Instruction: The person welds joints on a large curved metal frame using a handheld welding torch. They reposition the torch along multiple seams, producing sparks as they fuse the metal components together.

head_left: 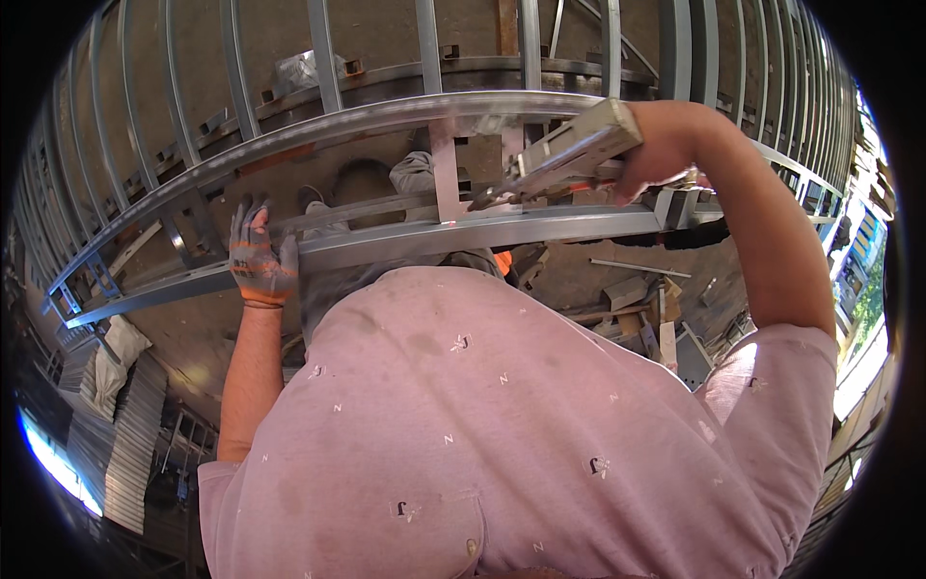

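My left hand [260,256], in a grey and orange glove, lies across a metal rail [415,241] of a barred steel frame. Its fingers stretch past the rail and the thumb stands apart. At the right, my bare right hand [666,145] is closed round the end of a long, worn, box-shaped metal tool [579,145]. The tool slants down to the left. Its narrow tip is close to a short upright metal piece [447,174] between the lower rail and the curved upper rail [386,108]. The palm side of the right hand is hidden.
Long metal bars [323,58] run away beyond the upper rail. Scrap blocks and offcuts [632,294] lie on the floor at right. A pale cloth [118,357] and corrugated sheet [135,439] are at lower left. A clear plastic bag [304,72] lies behind the bars.
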{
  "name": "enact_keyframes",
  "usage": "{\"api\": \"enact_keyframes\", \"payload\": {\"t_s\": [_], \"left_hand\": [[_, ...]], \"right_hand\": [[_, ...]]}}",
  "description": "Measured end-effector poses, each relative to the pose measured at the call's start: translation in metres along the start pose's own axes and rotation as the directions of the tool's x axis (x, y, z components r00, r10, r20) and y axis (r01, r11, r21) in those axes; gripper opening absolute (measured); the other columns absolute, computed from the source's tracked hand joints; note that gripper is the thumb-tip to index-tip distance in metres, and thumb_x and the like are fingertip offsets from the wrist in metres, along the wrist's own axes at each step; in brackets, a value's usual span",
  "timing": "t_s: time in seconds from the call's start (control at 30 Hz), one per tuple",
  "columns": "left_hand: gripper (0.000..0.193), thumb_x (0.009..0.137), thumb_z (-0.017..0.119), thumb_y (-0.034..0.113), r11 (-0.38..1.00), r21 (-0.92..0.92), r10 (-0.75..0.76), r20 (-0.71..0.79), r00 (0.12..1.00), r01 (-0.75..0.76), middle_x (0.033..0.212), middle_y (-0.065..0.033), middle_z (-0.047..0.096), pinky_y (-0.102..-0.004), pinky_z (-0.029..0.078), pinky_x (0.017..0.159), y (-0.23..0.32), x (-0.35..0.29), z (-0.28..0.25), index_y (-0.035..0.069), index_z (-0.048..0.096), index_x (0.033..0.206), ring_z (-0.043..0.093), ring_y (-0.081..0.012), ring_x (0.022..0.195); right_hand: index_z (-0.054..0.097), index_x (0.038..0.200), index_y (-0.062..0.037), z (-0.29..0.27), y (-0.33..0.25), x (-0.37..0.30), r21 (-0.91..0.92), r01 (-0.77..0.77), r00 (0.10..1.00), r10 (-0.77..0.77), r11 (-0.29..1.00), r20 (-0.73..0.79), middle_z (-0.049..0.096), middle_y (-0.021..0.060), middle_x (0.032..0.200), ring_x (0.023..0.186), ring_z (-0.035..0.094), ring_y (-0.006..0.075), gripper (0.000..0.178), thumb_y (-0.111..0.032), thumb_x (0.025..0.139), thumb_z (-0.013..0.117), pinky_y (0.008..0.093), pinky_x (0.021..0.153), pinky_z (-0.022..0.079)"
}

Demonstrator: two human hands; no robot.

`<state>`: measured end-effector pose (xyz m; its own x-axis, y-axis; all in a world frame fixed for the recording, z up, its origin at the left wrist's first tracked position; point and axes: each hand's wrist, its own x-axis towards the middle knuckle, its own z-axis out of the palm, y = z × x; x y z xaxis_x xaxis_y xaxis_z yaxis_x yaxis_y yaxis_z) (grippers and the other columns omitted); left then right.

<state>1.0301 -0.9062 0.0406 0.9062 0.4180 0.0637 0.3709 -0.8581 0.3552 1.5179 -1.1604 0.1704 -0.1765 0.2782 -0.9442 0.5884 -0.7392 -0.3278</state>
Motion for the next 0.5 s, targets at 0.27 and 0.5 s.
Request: {"api": "enact_keyframes", "payload": {"t_s": [0.27,0.5], "left_hand": [[0.048,0.087,0.069,0.018,0.999,0.005,0.038,0.006,0.999,-0.038,0.128,-0.0198,0.071,-0.0587,0.049,0.112,-0.002,-0.001,0.001,0.001,0.065,0.132,0.063,-0.0490,0.125],[0.047,0.086,0.069,0.018,1.000,-0.014,0.022,0.014,1.000,-0.021,0.130,-0.0200,0.070,-0.0573,0.048,0.113,-0.003,0.000,0.001,0.001,0.064,0.130,0.062,-0.0491,0.127]], "right_hand": [[0.077,0.118,-0.0102,0.003,0.031,-0.021,0.090,-0.106,0.994,0.104,0.990,0.018,0.081,0.0051,0.105,0.097,0.074,0.0202,0.057,-0.005,0.064,0.096,0.0358,0.092,0.057],[0.076,0.121,-0.0095,0.013,0.040,-0.012,0.023,-0.137,0.990,0.137,0.990,-0.030,0.081,0.0104,0.111,0.103,0.075,0.0271,0.063,-0.007,0.063,0.097,0.0390,0.094,0.056]]}}
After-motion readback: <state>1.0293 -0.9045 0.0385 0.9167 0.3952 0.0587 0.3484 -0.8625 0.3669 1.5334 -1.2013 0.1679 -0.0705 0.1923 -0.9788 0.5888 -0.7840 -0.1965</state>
